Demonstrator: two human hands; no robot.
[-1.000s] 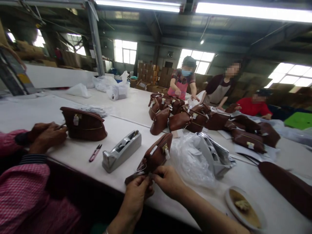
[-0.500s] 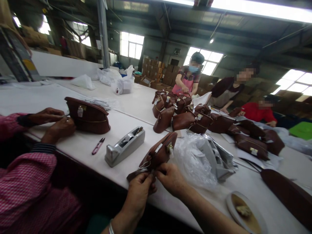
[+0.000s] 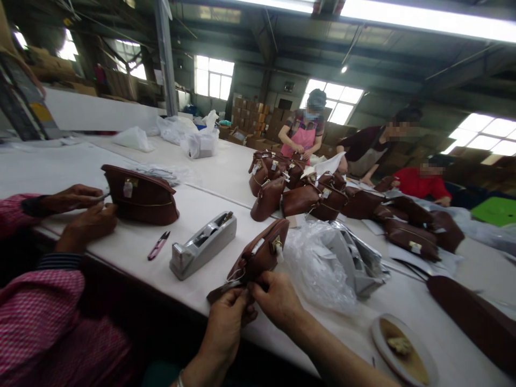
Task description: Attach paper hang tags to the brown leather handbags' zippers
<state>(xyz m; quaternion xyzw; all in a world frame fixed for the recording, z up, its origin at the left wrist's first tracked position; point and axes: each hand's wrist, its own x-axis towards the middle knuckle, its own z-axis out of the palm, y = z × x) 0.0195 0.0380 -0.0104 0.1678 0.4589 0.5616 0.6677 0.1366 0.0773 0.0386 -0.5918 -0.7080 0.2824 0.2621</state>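
Observation:
A small brown handbag (image 3: 260,255) stands on the white table in front of me, with a gold-coloured clasp, white tag and white string. At its near end, my left hand (image 3: 228,320) is closed with thumb and fingers pinched together. My right hand (image 3: 276,301) pinches right beside it, fingertips almost meeting the left ones. What lies between the fingertips is small and hidden. A grey tape dispenser (image 3: 203,244) stands left of the bag. To its right lies crumpled clear plastic (image 3: 318,263), partly over a second grey dispenser (image 3: 358,263).
At left, a co-worker's hands (image 3: 86,223) work beside another brown bag (image 3: 141,196). Thread snips (image 3: 158,246) lie near the dispenser. Several brown bags (image 3: 300,199) crowd the table's middle. A tape roll (image 3: 377,328) and dark brown leather piece (image 3: 471,317) lie right. Co-workers stand beyond.
The view has shifted slightly. My hands stay pinched at the bag's near end, with only a small move of the fingers. Across the table, the co-worker in the pink apron has straightened up.

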